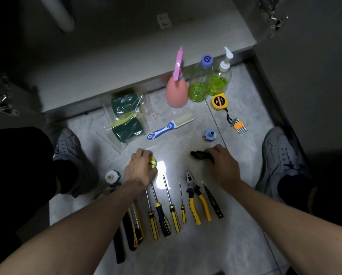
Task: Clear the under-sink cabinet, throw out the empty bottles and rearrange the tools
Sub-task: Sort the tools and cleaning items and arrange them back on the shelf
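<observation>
My left hand [139, 167] grips a small round yellow object [152, 162] on the tiled floor. My right hand [222, 163] holds a black tool [199, 154] whose tip points left. Below the hands lies a row of tools: several yellow-and-black screwdrivers [173, 211], yellow pliers [196, 199], a black probe [212, 201] and a utility knife [134, 227]. By the cabinet edge stand a pink spray bottle [176, 90], a clear bottle with green liquid [200, 82] and a pump bottle [221, 76].
A yellow tape measure [218, 101], hex key set [238, 126], blue-handled brush [170, 126], bagged green sponges [126, 118], a blue cap [210, 134] and a white cap [111, 176] lie on the floor. My shoes [281, 155] flank the area. The open cabinet floor [126, 56] lies beyond.
</observation>
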`<state>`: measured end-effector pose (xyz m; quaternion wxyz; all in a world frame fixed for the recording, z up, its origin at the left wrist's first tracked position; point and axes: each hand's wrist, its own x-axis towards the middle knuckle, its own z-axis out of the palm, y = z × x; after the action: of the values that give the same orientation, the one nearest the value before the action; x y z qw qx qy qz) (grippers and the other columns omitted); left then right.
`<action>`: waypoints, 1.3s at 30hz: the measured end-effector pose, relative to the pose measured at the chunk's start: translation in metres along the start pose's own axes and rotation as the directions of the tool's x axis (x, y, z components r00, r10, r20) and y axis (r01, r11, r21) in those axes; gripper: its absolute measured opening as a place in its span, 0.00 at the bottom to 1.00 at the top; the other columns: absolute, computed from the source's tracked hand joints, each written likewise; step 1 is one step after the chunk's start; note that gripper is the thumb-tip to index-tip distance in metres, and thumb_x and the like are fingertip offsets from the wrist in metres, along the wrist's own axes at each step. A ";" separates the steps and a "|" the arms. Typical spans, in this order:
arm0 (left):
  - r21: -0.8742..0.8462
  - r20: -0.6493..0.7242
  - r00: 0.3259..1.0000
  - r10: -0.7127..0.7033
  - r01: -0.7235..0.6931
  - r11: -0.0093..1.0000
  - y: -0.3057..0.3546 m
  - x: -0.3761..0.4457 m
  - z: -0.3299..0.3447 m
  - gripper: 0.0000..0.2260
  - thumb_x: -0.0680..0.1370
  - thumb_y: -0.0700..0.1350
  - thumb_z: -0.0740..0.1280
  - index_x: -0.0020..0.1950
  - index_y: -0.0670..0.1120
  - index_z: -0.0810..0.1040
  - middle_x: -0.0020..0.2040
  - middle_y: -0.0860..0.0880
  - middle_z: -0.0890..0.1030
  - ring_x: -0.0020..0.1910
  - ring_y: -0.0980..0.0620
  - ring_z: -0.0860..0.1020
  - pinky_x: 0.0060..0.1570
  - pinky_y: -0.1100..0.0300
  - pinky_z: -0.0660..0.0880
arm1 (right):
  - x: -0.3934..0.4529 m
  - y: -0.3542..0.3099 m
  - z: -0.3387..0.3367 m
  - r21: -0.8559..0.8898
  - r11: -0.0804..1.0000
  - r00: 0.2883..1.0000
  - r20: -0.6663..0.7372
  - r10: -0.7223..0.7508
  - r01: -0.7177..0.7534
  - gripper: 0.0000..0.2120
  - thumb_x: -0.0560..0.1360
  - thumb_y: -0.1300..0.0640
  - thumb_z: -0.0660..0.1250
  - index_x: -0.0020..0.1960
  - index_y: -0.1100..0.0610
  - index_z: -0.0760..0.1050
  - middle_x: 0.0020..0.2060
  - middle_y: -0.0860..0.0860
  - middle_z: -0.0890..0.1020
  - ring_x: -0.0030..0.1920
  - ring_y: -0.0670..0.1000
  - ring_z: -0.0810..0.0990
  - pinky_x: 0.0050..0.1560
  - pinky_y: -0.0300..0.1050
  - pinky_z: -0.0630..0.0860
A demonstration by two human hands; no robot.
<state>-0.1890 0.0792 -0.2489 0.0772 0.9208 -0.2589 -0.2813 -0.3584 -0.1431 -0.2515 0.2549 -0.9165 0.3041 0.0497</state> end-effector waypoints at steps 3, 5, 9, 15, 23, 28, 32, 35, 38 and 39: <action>-0.052 -0.030 1.000 -0.008 0.006 0.999 -0.005 -0.004 0.004 0.25 0.73 0.50 0.73 0.68 0.52 0.70 0.65 0.51 0.70 0.63 0.48 0.70 0.54 0.49 0.76 | 0.028 -0.046 0.015 0.067 0.989 0.991 0.023 -0.133 0.131 0.13 0.78 0.60 0.64 0.60 0.52 0.79 0.52 0.50 0.76 0.53 0.52 0.76 0.44 0.51 0.78; -0.087 -0.040 0.999 -0.012 0.009 0.996 -0.009 -0.007 0.008 0.26 0.73 0.48 0.73 0.68 0.52 0.69 0.65 0.51 0.70 0.63 0.48 0.70 0.55 0.49 0.76 | 0.058 -0.074 0.023 0.027 0.985 0.983 0.069 -0.171 0.170 0.13 0.79 0.61 0.63 0.61 0.53 0.78 0.54 0.51 0.75 0.56 0.53 0.75 0.47 0.53 0.78; -0.085 -0.053 0.998 0.028 -0.033 0.996 -0.015 -0.012 0.014 0.25 0.72 0.46 0.73 0.67 0.51 0.70 0.64 0.51 0.68 0.63 0.48 0.68 0.52 0.48 0.78 | 0.088 -0.098 0.039 -0.110 0.967 0.965 0.154 -0.213 0.231 0.11 0.78 0.62 0.62 0.58 0.55 0.78 0.57 0.52 0.75 0.60 0.55 0.74 0.48 0.49 0.75; -0.113 -0.051 0.999 0.015 -0.021 0.993 -0.013 -0.008 0.014 0.24 0.73 0.46 0.73 0.67 0.50 0.72 0.64 0.50 0.69 0.63 0.48 0.68 0.53 0.49 0.77 | 0.059 -0.074 0.035 0.174 0.956 0.971 -0.049 -0.232 0.237 0.14 0.77 0.64 0.65 0.61 0.57 0.76 0.58 0.53 0.75 0.55 0.52 0.77 0.46 0.47 0.77; -0.133 -0.101 0.981 0.165 -0.178 0.975 0.016 -0.011 0.012 0.19 0.73 0.61 0.70 0.60 0.55 0.74 0.57 0.57 0.72 0.58 0.54 0.73 0.50 0.54 0.76 | -0.028 0.007 -0.012 0.100 0.988 0.991 0.085 0.108 -0.116 0.07 0.80 0.53 0.63 0.46 0.54 0.76 0.39 0.49 0.80 0.41 0.52 0.80 0.38 0.45 0.69; -0.090 -0.034 0.928 0.370 -0.372 0.924 0.072 0.007 0.012 0.20 0.74 0.60 0.70 0.62 0.54 0.74 0.57 0.54 0.73 0.59 0.52 0.73 0.50 0.51 0.77 | -0.109 0.028 0.005 0.025 0.952 0.889 0.366 0.275 -0.305 0.10 0.76 0.41 0.65 0.46 0.48 0.75 0.44 0.46 0.83 0.47 0.51 0.82 0.44 0.46 0.76; 0.018 0.121 0.854 0.506 -0.512 0.859 0.116 0.021 0.027 0.22 0.76 0.54 0.69 0.69 0.52 0.73 0.62 0.51 0.71 0.62 0.49 0.71 0.51 0.53 0.75 | -0.133 0.028 0.024 0.067 0.914 0.877 0.316 0.361 -0.400 0.08 0.75 0.45 0.66 0.50 0.48 0.75 0.48 0.48 0.83 0.51 0.55 0.82 0.44 0.47 0.75; 0.102 0.190 0.830 0.525 -0.548 0.830 0.130 0.028 0.037 0.23 0.76 0.50 0.70 0.71 0.51 0.72 0.65 0.49 0.70 0.63 0.47 0.70 0.53 0.54 0.75 | -0.135 0.030 0.028 0.099 0.890 0.862 0.319 0.395 -0.444 0.06 0.74 0.48 0.65 0.47 0.50 0.75 0.45 0.48 0.82 0.49 0.56 0.82 0.42 0.47 0.75; 0.171 0.227 0.822 0.522 -0.561 0.810 0.134 0.029 0.044 0.26 0.75 0.47 0.72 0.72 0.50 0.71 0.67 0.48 0.69 0.65 0.45 0.69 0.56 0.52 0.75 | -0.134 0.035 0.028 0.101 0.884 0.846 0.357 0.396 -0.457 0.07 0.72 0.48 0.65 0.46 0.51 0.76 0.45 0.49 0.83 0.49 0.57 0.82 0.42 0.46 0.75; 0.190 0.230 0.822 0.521 -0.563 0.804 0.135 0.029 0.045 0.26 0.74 0.47 0.72 0.72 0.50 0.71 0.68 0.48 0.68 0.65 0.45 0.69 0.56 0.52 0.75 | -0.134 0.036 0.028 0.095 0.879 0.838 0.365 0.406 -0.467 0.08 0.72 0.47 0.65 0.46 0.51 0.76 0.45 0.49 0.83 0.49 0.57 0.82 0.42 0.46 0.74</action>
<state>-0.2517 -0.0512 -0.2610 0.0160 0.7832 -0.5505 -0.2885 -0.4860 -0.0827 -0.2584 0.3661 -0.7738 0.4611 0.2336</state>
